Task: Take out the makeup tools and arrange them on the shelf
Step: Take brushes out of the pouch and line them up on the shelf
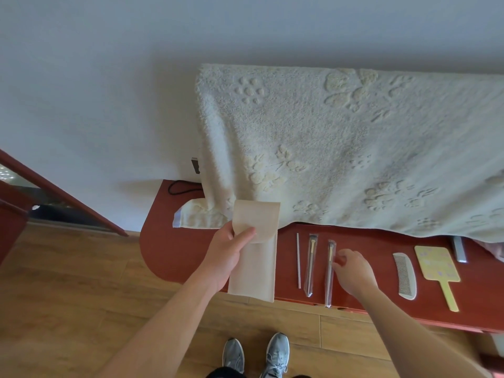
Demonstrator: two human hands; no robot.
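The left hand (231, 249) pinched a beige pouch (255, 249) by its folded flap, over the red shelf (174, 249). The right hand (351, 268), fingers curled, touched the right of two sleeved brushes (329, 271); whether it gripped could not be told. The other brush (311, 264), a thin stick (298, 259), a comb (405, 275) and a yellow mirror (437, 264) lay on the shelf. No writing was legible.

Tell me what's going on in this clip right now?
A person stands at a red shelf. The left hand holds a beige pouch by its folded flap, while the right hand touches a sleeved makeup brush lying beside another brush and a thin stick. A comb and hand mirror lie further right.
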